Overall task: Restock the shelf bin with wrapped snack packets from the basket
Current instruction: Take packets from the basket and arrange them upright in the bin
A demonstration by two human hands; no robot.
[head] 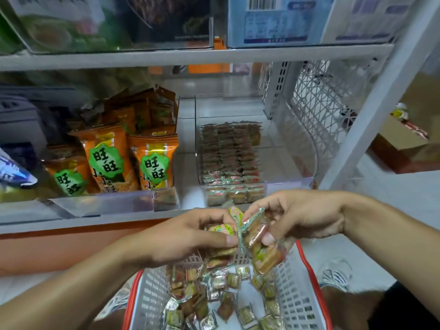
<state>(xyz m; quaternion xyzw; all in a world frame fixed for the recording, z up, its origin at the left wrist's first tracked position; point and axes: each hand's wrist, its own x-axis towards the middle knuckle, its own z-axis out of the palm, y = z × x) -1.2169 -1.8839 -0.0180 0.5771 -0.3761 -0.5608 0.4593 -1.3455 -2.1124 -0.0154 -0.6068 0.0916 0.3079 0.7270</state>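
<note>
A white basket with a red rim (307, 265) sits low in front of me, with several small wrapped snack packets (221, 296) loose in it. Above the basket, my left hand (181, 239) grips a stack of packets (222, 228). My right hand (292, 215) pinches more packets (256, 231), some hanging below its fingers. Both hands meet just in front of the shelf edge. The clear shelf bin (307, 148) stands on the lower shelf straight ahead, with rows of the same packets (229, 153) filling its left part; its right part looks bare.
Orange snack bags (147, 160) fill the bin to the left. A white mesh side panel (321, 110) and a white upright post (381, 96) close the shelf on the right. An upper shelf (190, 55) carries boxes. A cardboard box (404, 141) lies on the floor at right.
</note>
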